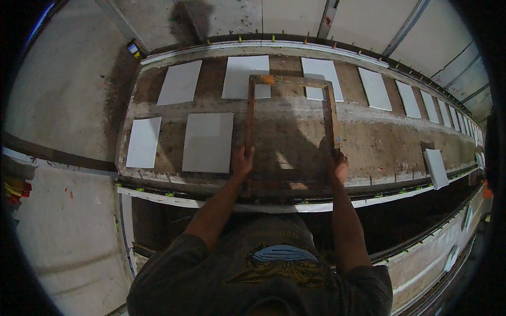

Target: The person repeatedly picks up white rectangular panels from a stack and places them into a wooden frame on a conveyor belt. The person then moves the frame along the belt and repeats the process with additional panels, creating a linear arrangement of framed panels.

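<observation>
Between my hands is a rectangular wooden frame [292, 80], perhaps with a thin see-through mesh, held over the long table. My left hand [243, 161] is closed on its left bar and my right hand [340, 166] on its right bar, both toward the near end. An orange patch [268, 79] marks the frame's far left corner. Beside the left hand lies a white rectangular sheet [208, 142]. Beyond the frame are two more white sheets, one far left [245, 68] and one far right [321, 68], each partly behind the frame.
The stained brown table [379, 137] runs away to the right, with several white sheets in rows. One sheet [436, 168] overhangs its near edge. White rails with small green pegs line the long edges. Another long table [421, 271] stands at lower right; concrete floor [68, 226] lies left.
</observation>
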Available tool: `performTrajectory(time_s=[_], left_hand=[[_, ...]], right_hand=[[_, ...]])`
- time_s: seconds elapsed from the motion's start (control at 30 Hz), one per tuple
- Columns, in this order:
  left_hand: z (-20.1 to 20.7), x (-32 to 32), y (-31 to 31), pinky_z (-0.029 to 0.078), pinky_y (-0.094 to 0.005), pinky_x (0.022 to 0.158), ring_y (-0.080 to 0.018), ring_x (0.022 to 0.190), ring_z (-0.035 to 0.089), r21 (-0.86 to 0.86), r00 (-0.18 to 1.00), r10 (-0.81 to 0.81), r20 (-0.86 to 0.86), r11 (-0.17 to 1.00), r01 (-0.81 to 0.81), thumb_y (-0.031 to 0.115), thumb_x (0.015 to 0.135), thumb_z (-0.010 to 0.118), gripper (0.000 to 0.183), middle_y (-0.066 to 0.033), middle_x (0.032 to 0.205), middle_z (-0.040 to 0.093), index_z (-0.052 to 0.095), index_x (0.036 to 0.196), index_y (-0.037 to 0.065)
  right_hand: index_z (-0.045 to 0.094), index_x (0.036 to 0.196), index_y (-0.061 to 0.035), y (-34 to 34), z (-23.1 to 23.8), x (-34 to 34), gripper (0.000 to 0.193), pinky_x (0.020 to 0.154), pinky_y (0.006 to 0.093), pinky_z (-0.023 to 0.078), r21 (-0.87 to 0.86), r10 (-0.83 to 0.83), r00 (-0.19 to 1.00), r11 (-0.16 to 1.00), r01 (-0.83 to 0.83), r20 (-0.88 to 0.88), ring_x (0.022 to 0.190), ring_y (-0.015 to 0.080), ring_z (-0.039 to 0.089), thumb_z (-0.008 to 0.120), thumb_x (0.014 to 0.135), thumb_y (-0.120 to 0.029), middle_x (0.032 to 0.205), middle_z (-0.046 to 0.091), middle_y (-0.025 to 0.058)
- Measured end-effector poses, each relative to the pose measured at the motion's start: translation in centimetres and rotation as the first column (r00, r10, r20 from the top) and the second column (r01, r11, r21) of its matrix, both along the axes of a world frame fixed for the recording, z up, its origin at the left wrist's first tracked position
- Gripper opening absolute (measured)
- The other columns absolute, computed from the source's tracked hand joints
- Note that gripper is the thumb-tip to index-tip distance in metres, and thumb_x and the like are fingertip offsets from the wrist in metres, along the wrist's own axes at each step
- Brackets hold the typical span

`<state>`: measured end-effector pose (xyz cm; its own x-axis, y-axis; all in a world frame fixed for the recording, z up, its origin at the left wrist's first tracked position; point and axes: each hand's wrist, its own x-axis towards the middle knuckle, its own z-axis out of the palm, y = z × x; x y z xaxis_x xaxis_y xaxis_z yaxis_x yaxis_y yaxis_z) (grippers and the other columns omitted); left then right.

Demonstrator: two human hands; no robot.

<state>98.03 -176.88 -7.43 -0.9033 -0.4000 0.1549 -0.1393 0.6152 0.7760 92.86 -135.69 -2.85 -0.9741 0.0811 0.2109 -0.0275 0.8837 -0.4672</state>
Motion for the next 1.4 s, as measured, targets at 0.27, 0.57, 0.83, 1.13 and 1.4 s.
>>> performTrajectory(time_s=[0.27, 0.57, 0.83, 1.13, 1.4], left_hand=[[4.5, 1.0, 2.2, 0.046, -0.0507, 0.076, -0.0447, 0.088, 0.06, 0.112, 0.999, -0.027, 0.035, 0.993, 0.023, 0.036, 0.097, 0.061, 0.039, -0.0256, 0.09, 0.061, 0.062, 0.099, -0.003], [5.7, 2.4, 3.9, 0.048, -0.0504, 0.079, -0.0427, 0.087, 0.063, 0.097, 0.999, -0.001, 0.044, 0.995, -0.004, 0.034, 0.1, 0.059, 0.038, -0.0243, 0.092, 0.065, 0.064, 0.109, -0.002], [4.4, 2.5, 2.7, 0.048, -0.0493, 0.081, -0.0415, 0.088, 0.064, 0.179, 0.978, -0.057, 0.202, 0.984, 0.02, 0.038, 0.099, 0.06, 0.042, -0.0247, 0.092, 0.066, 0.063, 0.112, -0.001], [3.6, 3.5, 2.8, 0.046, -0.0483, 0.096, -0.0431, 0.11, 0.06, 0.036, 0.96, -0.016, 0.28, 0.999, 0.006, 0.047, 0.099, 0.056, 0.062, -0.03, 0.118, 0.062, 0.056, 0.133, -0.004], [4.3, 3.2, 3.0, 0.047, -0.052, 0.091, -0.0446, 0.106, 0.061, 0.131, 0.922, -0.068, 0.38, 0.991, 0.019, 0.053, 0.099, 0.052, 0.066, -0.0305, 0.116, 0.062, 0.056, 0.132, -0.004]], right_hand=[[0.057, 0.129, -0.0074, 0.7, 1.0, 1.6, 0.045, 0.09, 0.0511, 0.049, 0.075, -0.094, 0.991, 0.993, 0.087, 0.093, 0.108, 0.0417, 0.059, 0.063, 0.09, -0.03, 0.119, 0.064, 0.0171], [0.06, 0.127, -0.0102, 1.1, 2.5, 3.0, 0.039, 0.091, 0.0507, 0.05, -0.041, -0.136, 0.98, 0.989, 0.144, 0.147, 0.108, 0.041, 0.059, 0.062, 0.091, -0.027, 0.117, 0.064, 0.0175], [0.064, 0.123, -0.0108, 1.1, 2.4, 2.7, 0.036, 0.088, 0.0511, 0.051, -0.044, -0.102, 0.993, 0.993, 0.105, 0.067, 0.103, 0.0397, 0.062, 0.065, 0.089, -0.025, 0.113, 0.066, 0.0178], [0.058, 0.127, -0.0103, 1.9, 0.9, 2.7, 0.041, 0.089, 0.0526, 0.051, -0.015, -0.027, 0.999, 1.0, 0.027, 0.028, 0.105, 0.0413, 0.061, 0.065, 0.09, -0.024, 0.115, 0.064, 0.0191], [0.053, 0.132, -0.0103, 1.7, 1.3, 3.4, 0.045, 0.091, 0.0541, 0.049, -0.031, -0.064, 0.996, 0.997, 0.066, 0.067, 0.11, 0.0429, 0.059, 0.061, 0.093, -0.031, 0.12, 0.062, 0.019]])
